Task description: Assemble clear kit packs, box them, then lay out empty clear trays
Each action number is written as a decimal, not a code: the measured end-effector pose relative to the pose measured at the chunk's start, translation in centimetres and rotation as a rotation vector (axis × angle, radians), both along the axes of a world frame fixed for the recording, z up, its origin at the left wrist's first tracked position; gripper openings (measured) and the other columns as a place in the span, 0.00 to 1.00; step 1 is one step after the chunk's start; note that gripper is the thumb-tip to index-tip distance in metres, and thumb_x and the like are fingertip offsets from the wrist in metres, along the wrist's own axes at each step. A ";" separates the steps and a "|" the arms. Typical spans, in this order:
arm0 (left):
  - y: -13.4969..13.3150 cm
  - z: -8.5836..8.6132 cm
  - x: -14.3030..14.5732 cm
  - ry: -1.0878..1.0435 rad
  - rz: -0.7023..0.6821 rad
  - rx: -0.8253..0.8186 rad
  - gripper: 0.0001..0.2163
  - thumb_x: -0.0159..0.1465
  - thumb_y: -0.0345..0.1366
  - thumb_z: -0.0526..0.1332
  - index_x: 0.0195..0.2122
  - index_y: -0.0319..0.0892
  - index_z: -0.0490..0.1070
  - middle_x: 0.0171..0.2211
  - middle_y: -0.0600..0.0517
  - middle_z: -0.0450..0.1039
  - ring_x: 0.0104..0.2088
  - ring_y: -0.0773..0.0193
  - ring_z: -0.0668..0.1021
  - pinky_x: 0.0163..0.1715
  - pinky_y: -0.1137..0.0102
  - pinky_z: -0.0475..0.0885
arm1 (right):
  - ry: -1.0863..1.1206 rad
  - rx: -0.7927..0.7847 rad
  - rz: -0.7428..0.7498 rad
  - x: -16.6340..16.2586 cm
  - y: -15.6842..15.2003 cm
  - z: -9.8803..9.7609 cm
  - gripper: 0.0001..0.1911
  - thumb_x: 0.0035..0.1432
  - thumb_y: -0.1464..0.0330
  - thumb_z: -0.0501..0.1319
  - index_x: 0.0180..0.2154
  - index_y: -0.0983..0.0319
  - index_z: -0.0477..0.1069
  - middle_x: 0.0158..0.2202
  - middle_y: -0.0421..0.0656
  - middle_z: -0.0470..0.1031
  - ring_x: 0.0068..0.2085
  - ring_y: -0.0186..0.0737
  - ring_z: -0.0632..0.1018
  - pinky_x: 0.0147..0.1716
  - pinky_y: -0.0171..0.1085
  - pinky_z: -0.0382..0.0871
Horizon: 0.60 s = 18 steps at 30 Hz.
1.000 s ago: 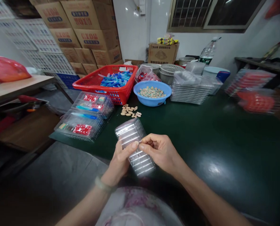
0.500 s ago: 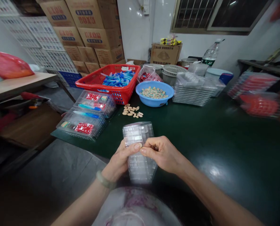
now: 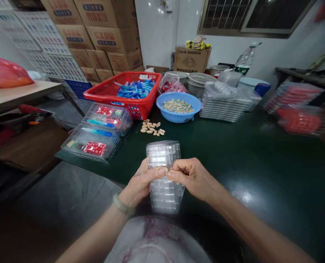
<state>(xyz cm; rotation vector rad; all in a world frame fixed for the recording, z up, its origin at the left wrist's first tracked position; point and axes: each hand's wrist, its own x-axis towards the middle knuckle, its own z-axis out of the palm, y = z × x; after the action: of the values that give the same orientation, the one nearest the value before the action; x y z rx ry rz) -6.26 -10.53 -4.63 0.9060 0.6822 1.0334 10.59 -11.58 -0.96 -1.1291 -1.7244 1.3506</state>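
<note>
A stack of clear plastic trays (image 3: 165, 197) stands on end near the front edge of the table, nested together. My left hand (image 3: 143, 179), with a pale bangle at the wrist, grips the stack from the left, its thumb lying across the front. From the right, my right hand (image 3: 191, 177) pinches at the edge of the trays, thumb and forefinger pressed together close to the left thumb. Whether a single tray is between those fingertips is hard to see. Beyond the stack lie several loose peanuts (image 3: 151, 128) in their shells.
Filled clear boxes (image 3: 93, 142) sit at the left edge of the green table (image 3: 219, 157). Behind are a red basket (image 3: 143, 109) of blue packets, a blue bowl (image 3: 178, 116) of small pieces and more stacked trays (image 3: 222, 106). Red-filled packs (image 3: 301, 120) are at right.
The stack and both hands have shifted slightly to the right in view, while the background has slid a little left and up. The grip looks the same.
</note>
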 end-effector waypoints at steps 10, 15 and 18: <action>1.0 -0.7 -1.0 -0.045 0.103 -0.285 0.26 0.45 0.37 0.72 0.44 0.35 0.67 0.31 0.48 0.72 0.29 0.60 0.75 0.27 0.72 0.73 | 0.207 -0.061 -0.068 2.1 0.2 -0.2 0.16 0.56 0.65 0.61 0.21 0.64 0.61 0.19 0.34 0.55 0.22 0.25 0.56 0.20 0.29 0.47; 2.6 0.5 -4.8 0.065 0.265 -0.310 0.29 0.38 0.40 0.74 0.41 0.37 0.68 0.31 0.47 0.73 0.28 0.56 0.75 0.27 0.67 0.74 | 0.508 -0.193 -0.144 6.9 0.2 -0.9 0.16 0.59 0.62 0.59 0.23 0.63 0.62 0.19 0.34 0.55 0.19 0.25 0.57 0.19 0.30 0.49; 3.3 2.9 -6.6 0.532 0.326 0.214 0.29 0.47 0.43 0.71 0.49 0.40 0.66 0.39 0.47 0.71 0.38 0.52 0.75 0.33 0.68 0.73 | 0.670 -0.278 -0.135 8.7 -0.1 -2.5 0.15 0.59 0.61 0.59 0.24 0.63 0.62 0.19 0.34 0.55 0.20 0.26 0.58 0.19 0.29 0.52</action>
<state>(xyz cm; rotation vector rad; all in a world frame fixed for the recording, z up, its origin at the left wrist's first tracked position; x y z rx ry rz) -12.87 -7.22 -1.74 1.3064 1.2093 1.1766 19.27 -11.72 -3.48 -0.7791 -0.9858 1.6714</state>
